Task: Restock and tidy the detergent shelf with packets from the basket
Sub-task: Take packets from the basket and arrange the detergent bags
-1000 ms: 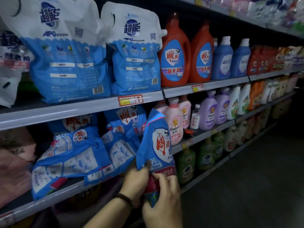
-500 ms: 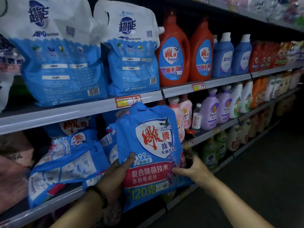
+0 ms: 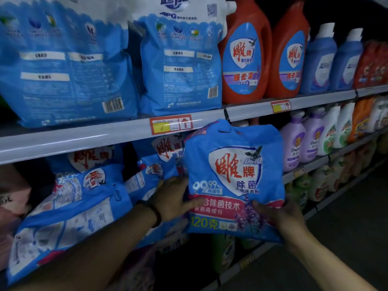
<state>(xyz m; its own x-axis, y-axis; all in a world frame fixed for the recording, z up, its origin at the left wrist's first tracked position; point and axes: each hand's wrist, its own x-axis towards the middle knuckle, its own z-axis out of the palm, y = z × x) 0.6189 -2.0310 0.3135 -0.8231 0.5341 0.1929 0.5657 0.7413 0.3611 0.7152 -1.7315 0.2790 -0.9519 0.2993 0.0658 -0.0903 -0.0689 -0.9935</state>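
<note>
Holding packet [image 3: 233,177] upright, label out, just under upper rail [image 3: 84,141], in front of middle shelf [image 3: 315,164]. Gripping left edge with left hand [image 3: 172,198]: thumb across front, fingers curled behind. Pinching lower right corner with right hand [image 3: 277,213], thumb on front.

Versus 1 s ago: turned from edge-on to face-on, lifted, brought nearer shelf.

Not yet set down; bottom hanging below shelf lip. Likely next: sliding in just right of leaning packets [image 3: 69,206]. Minding soft bag sagging, neighbours toppling. Basket out of view.
</note>
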